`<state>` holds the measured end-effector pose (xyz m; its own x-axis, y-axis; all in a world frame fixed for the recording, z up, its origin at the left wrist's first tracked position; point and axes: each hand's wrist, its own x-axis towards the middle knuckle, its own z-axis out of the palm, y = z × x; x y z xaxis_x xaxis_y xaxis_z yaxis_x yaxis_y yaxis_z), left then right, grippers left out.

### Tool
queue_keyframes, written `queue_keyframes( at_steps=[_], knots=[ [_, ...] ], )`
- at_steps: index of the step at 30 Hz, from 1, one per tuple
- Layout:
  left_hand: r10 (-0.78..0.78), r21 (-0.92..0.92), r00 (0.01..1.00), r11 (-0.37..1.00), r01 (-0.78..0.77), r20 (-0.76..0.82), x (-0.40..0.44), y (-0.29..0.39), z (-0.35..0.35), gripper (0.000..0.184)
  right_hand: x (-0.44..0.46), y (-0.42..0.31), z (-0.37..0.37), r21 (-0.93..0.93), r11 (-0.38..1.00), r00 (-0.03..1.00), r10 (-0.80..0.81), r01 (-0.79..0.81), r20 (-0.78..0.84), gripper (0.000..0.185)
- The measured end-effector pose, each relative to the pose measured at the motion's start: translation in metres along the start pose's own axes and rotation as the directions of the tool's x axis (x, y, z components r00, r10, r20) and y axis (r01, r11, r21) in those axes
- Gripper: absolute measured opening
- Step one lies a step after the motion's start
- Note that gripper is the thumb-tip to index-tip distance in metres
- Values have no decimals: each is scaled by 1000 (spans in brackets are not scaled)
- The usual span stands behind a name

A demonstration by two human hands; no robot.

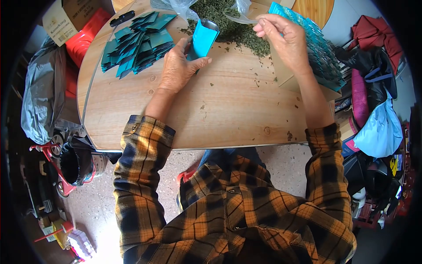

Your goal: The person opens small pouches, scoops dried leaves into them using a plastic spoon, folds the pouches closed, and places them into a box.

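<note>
My left hand (178,66) holds a teal packet (203,40) upright on the wooden table, its silvery top open. To the right, my right hand (283,37) is raised with thumb and fingers pinched together beside the edge of a clear plastic bag (241,18); what the fingertips hold, if anything, is too small to make out. Dried green leaves (215,15) lie heaped behind the packet, with part of the heap spread towards my right hand. Flat teal packets (140,43) are piled left of my left hand.
A cardboard box (285,70) full of teal packets (321,53) stands at the table's right side. A black object (122,18) lies at the back left. Leaf crumbs dot the tabletop (228,110). Left of the table are a red stool (90,37) and a carton (61,26).
</note>
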<state>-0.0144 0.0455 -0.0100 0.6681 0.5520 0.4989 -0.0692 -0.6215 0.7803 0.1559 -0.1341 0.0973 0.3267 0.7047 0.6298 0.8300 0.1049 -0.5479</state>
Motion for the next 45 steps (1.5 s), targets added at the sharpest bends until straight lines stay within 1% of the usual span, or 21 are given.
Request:
queue_keyframes(
  at_steps=[5,8,10,14,16,17,19,20,22,26,28,29,30,31,32,34,35,39,43,44,45],
  knots=[
    [15,25,1000,1000,-15,-23,-1,2,0,70,8,-26,-8,-13,999,989,-48,50,142,17],
    [33,48,999,998,-32,-34,-1,4,-1,70,14,-37,-8,-92,993,968,-44,69,246,14],
    [42,90,998,995,-37,-48,-1,5,-1,71,22,-41,-9,-220,932,924,-210,288,319,12],
    [38,79,998,996,-33,-59,-2,7,-2,71,32,-64,-6,-333,898,926,-172,287,335,11],
    [34,86,998,996,-29,-58,-2,8,-3,70,37,-81,-2,-290,859,887,-325,422,329,9],
    [34,85,998,996,-29,-57,-2,9,-3,70,39,-84,0,-291,859,887,-324,422,330,9],
    [15,99,999,995,-11,-45,-3,11,-4,71,42,-87,4,-329,662,735,-551,673,395,8],
    [15,99,999,995,-11,-45,-3,11,-4,71,43,-88,7,-329,662,735,-551,673,395,8],
    [28,125,998,992,-21,-48,-3,10,-4,71,42,-91,10,-322,573,655,-619,754,433,6],
    [11,88,999,996,-7,-50,-2,6,-4,71,37,-91,2,-418,538,680,-611,732,406,8],
    [-3,85,997,996,10,-79,-1,3,-4,70,27,-69,-5,-519,749,906,-271,411,326,12],
    [-4,84,997,996,10,-78,-1,4,-5,70,22,-50,-6,-520,749,906,-270,410,326,12],
    [-61,46,996,997,64,-60,-1,5,-6,70,14,-27,-6,-339,919,944,-90,202,318,14],
    [-115,11,993,993,116,-39,0,5,-7,70,7,-10,-4,-139,989,934,90,-44,345,16],
    [-114,14,993,993,115,-35,1,2,-6,70,0,-1,-3,-138,989,935,92,-47,342,16],
    [-27,107,996,994,35,-82,1,-3,-3,71,-10,12,1,-59,932,808,339,-356,482,20],
    [-28,110,997,993,36,-77,1,-6,-3,71,-13,16,1,15,917,797,339,-399,500,23],
    [-53,95,996,994,59,-70,3,-12,1,72,-9,28,12,4,894,785,392,-448,479,23],
    [-58,85,997,994,63,-58,3,-13,0,64,-2,61,41,-35,921,877,381,-388,294,23],
    [-59,90,997,994,64,-58,3,-14,0,64,0,67,48,-61,932,906,362,-358,218,23],
    [-70,76,995,994,75,-64,4,-14,-1,68,1,73,54,-57,932,906,362,-358,219,23]
  ],
)
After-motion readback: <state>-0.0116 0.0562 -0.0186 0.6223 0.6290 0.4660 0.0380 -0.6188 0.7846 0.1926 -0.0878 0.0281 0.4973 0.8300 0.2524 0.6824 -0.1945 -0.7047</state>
